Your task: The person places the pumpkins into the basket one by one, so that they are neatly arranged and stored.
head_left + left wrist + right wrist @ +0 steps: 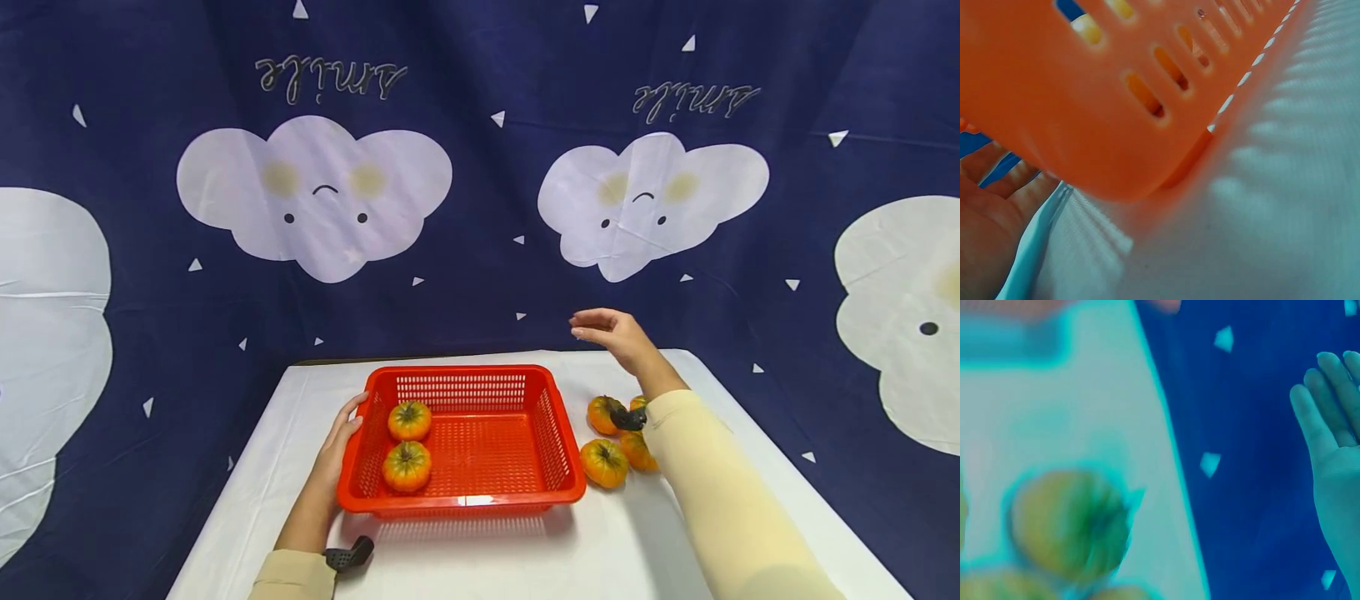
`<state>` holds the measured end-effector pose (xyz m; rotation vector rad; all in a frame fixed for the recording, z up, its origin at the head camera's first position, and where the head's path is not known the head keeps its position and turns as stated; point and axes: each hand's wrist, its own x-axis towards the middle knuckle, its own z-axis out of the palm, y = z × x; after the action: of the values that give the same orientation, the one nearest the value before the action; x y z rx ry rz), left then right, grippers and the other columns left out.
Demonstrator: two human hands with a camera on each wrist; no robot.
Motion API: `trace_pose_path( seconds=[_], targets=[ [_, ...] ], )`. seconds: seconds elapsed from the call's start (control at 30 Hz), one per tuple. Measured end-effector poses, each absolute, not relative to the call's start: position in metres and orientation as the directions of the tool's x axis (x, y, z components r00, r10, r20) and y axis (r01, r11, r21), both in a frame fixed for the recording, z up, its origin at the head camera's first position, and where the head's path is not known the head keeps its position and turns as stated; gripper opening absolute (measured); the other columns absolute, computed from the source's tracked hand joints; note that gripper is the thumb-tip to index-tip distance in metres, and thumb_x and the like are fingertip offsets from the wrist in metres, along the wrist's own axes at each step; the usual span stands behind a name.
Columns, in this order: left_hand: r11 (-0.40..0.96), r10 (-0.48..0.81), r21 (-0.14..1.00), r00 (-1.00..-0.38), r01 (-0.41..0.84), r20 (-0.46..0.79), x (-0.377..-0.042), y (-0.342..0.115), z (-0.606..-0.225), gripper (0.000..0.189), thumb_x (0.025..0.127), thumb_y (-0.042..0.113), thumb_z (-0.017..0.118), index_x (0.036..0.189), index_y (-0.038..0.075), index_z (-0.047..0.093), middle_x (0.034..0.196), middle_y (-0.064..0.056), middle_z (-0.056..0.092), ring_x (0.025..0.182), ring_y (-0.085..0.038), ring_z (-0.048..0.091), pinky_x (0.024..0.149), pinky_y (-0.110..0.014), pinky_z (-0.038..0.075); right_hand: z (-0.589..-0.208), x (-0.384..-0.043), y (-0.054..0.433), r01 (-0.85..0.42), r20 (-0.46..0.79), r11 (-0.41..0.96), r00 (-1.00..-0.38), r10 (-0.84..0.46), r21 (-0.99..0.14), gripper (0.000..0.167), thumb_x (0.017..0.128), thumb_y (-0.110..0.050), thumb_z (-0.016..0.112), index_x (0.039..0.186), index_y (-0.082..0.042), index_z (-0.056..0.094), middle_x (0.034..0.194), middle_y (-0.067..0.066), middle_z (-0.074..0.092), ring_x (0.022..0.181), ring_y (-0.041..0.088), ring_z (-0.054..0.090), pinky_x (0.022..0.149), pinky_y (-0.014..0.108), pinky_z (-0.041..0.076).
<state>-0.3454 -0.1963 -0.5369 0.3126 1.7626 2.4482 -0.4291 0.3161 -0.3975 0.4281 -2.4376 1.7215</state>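
A red plastic basket (pixel 480 502) with slotted walls stands on the white table. Two small orange pumpkins, a rear one (pixel 409 422) and a front one (pixel 407 467), sit along its left side. My left hand (pixel 337 446) rests against the basket's left wall, its fingers fairly straight in the left wrist view and their tips partly hidden by the basket. Raised above the back right of the table, my right hand (pixel 617 336) has straight fingers and holds nothing. Below it, several more pumpkins (pixel 604 463) lie beside the basket, partly covered by the right forearm.
A dark blue curtain (pixel 480 200) with printed clouds hangs behind the white table (pixel 450 567). Each wrist carries a small black device, one on the left (pixel 349 554) and one on the right (pixel 628 418).
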Motion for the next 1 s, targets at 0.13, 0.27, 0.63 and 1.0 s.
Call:
trace_pose_path(
  seconds=[0.13, 0.27, 0.63, 1.0],
  targets=[
    [-0.313, 0.211, 0.949, -0.972, 0.030, 0.100, -0.345, -0.196, -0.538, 0.052, 0.114, 0.030, 0.039, 0.164, 0.024, 0.028, 0.163, -0.013, 0.035, 0.141, -0.034, 0.043, 0.107, -0.043, 0.049, -0.423, -0.416, 0.355, -0.213, 0.185, 0.418, -0.977, -0.107, -0.883, 0.055, 0.095, -0.017, 0.082, 0.140, 0.006, 0.061, 0.137, 0.023, 0.064, 0.114, 0.016, 0.067, 0.103, 0.029, 0.050],
    [-0.308, 0.211, 0.951, -0.973, 0.022, 0.091, -0.343, -0.196, -0.538, 0.052, 0.114, 0.032, 0.039, 0.164, 0.027, 0.028, 0.165, -0.010, 0.033, 0.145, -0.035, 0.038, 0.109, -0.043, 0.047, -0.441, -0.400, 0.375, -0.169, 0.129, 0.504, -0.985, -0.113, -0.847, 0.063, 0.091, -0.021, 0.085, 0.142, 0.006, 0.059, 0.139, 0.023, 0.063, 0.127, 0.034, 0.060, 0.112, 0.050, 0.044],
    [-0.268, 0.209, 0.962, -0.972, 0.044, 0.103, -0.345, -0.197, -0.536, 0.052, 0.114, 0.030, 0.038, 0.165, 0.025, 0.027, 0.164, -0.013, 0.033, 0.141, -0.034, 0.043, 0.107, -0.042, 0.048, -0.476, -0.383, 0.383, -0.127, 0.001, 0.629, -0.980, -0.197, -0.767, 0.074, 0.081, -0.021, 0.093, 0.141, 0.007, 0.059, 0.143, 0.029, 0.057, 0.133, 0.054, 0.050, 0.111, 0.060, 0.041],
    [-0.302, 0.206, 0.952, -0.972, 0.046, 0.112, -0.341, -0.196, -0.538, 0.051, 0.115, 0.030, 0.037, 0.165, 0.026, 0.027, 0.165, -0.012, 0.033, 0.146, -0.037, 0.038, 0.110, -0.047, 0.044, -0.484, -0.385, 0.371, -0.133, -0.046, 0.681, -0.970, -0.238, -0.720, 0.069, 0.072, -0.006, 0.095, 0.133, 0.006, 0.066, 0.133, 0.022, 0.064, 0.124, 0.045, 0.058, 0.108, 0.058, 0.045]
  ],
)
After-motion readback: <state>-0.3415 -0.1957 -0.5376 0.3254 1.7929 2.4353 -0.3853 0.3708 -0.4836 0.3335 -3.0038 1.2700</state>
